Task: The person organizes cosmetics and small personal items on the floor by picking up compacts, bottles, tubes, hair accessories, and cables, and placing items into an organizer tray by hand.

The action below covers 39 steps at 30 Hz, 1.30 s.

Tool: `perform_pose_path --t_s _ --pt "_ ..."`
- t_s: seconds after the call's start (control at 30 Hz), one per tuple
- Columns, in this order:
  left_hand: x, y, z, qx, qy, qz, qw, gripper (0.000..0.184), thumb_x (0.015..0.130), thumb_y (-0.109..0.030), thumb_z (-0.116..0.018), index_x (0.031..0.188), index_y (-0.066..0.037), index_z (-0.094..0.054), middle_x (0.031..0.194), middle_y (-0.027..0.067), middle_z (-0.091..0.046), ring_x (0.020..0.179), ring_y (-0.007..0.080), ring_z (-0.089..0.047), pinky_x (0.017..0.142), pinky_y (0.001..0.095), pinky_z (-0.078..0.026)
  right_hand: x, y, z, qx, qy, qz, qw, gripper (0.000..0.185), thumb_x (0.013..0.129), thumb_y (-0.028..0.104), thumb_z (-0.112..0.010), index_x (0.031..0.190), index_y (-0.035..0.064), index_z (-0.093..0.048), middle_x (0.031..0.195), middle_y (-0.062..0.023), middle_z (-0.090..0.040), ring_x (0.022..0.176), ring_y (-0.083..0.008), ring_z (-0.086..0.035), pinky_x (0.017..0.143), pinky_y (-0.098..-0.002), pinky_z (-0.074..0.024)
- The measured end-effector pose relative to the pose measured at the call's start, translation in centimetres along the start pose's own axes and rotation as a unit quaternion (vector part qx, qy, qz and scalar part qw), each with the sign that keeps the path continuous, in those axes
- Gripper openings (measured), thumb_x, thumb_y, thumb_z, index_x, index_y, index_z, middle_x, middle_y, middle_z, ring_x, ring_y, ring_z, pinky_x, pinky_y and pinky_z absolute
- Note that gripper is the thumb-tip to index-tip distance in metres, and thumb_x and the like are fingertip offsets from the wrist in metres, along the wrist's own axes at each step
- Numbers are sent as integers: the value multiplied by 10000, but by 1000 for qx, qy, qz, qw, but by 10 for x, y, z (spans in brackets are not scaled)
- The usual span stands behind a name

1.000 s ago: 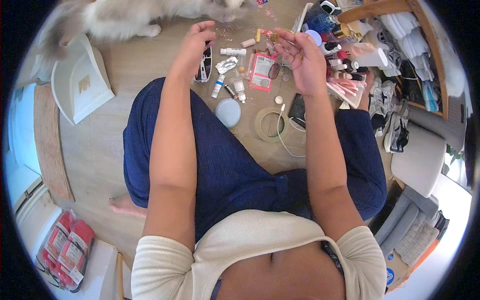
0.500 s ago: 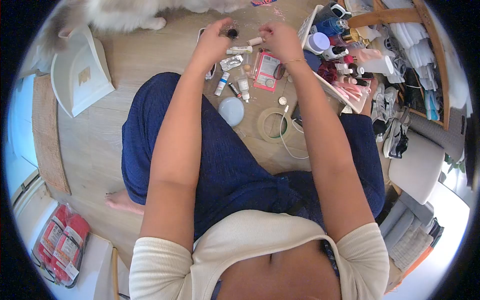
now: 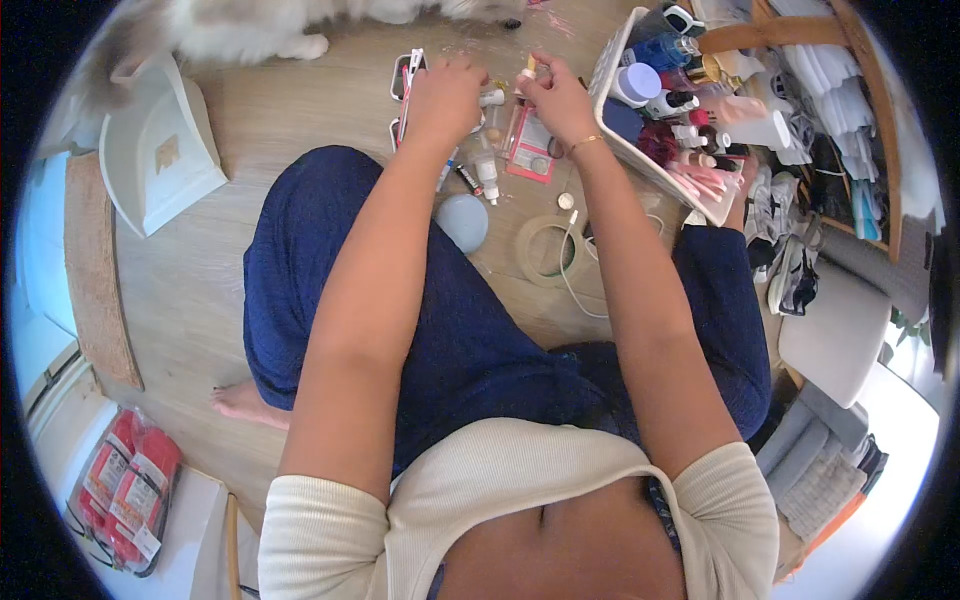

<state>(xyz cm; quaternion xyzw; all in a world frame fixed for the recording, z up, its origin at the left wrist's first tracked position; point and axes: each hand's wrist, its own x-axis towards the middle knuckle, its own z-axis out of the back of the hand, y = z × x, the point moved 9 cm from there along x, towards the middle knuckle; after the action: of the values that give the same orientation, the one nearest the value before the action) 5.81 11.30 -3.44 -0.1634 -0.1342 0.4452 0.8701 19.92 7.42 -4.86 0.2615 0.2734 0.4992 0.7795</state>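
My right hand (image 3: 562, 105) pinches a small pale tube (image 3: 528, 72) with a yellowish top, held upright between thumb and fingers. My left hand (image 3: 455, 100) is low over the small cosmetics on the floor, its bent fingers somewhat apart; what lies under the palm is hidden. A white tube (image 3: 491, 98) pokes out beside its fingers. Between my forearms are a pink-edged palette (image 3: 530, 165), a clear bottle with a white cap (image 3: 486, 172) and a small dark tube (image 3: 467, 180). A white-and-black framed item (image 3: 405, 85) sits left of my left hand.
A white basket (image 3: 600, 85) full of bottles stands at the right. Near my legs are a round blue-grey disc (image 3: 462, 223), a tape roll (image 3: 530, 262) and a white cable (image 3: 575, 285). A furry animal (image 3: 250, 30) lies at the far left, beside a white tray (image 3: 165, 185).
My left hand has moved right and down, over the small items, covering the dark round thing. My right hand has turned the pale tube from lying sideways to upright.
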Motion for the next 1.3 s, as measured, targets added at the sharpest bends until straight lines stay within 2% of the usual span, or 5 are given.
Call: perform_pose_path --t_s 0.33,0.4,0.53,1.03,1.3 --pt "9 26 -24 -101 137 118 978 330 831 -228 -571 1133 -98 -550 956 91 -660 847 244 -640 740 368 -476 -17 4 3 -51 -15 85 995 284 853 168 -506 1098 62 -598 1049 -203 -578 993 -343 -554 871 -401 -433" --pt "-8 27 -43 -583 230 224 746 327 844 -207 -565 1129 -49 -542 913 85 -655 761 160 -639 663 272 -495 -25 14 9 0 -5 111 994 296 833 141 -530 1116 77 -587 1034 -187 -570 959 -338 -561 862 -395 -442" --pt "-10 14 -14 -595 247 225 731 274 858 -149 -529 1090 -6 -549 821 74 -638 681 83 -595 638 198 -475 -47 38 17 -1 -14 125 992 322 835 111 -543 1155 79 -557 1045 -148 -565 934 -286 -575 834 -351 -453" --pt "2 -25 -1 -184 72 -218 956 318 817 -148 -617 1098 -8 -566 910 68 -583 784 135 -549 717 253 -445 -60 49 9 -93 -56 196 975 171 787 128 -543 938 67 -595 872 -105 -549 827 -274 -573 749 -374 -479" --pt "-4 -54 -19 -441 258 -67 857 170 872 -98 -550 1032 -39 -547 899 26 -576 751 102 -530 657 253 -440 -91 48 73 74 -113 169 976 259 789 127 -629 1046 104 -621 871 -88 -587 746 -221 -585 679 -314 -478"
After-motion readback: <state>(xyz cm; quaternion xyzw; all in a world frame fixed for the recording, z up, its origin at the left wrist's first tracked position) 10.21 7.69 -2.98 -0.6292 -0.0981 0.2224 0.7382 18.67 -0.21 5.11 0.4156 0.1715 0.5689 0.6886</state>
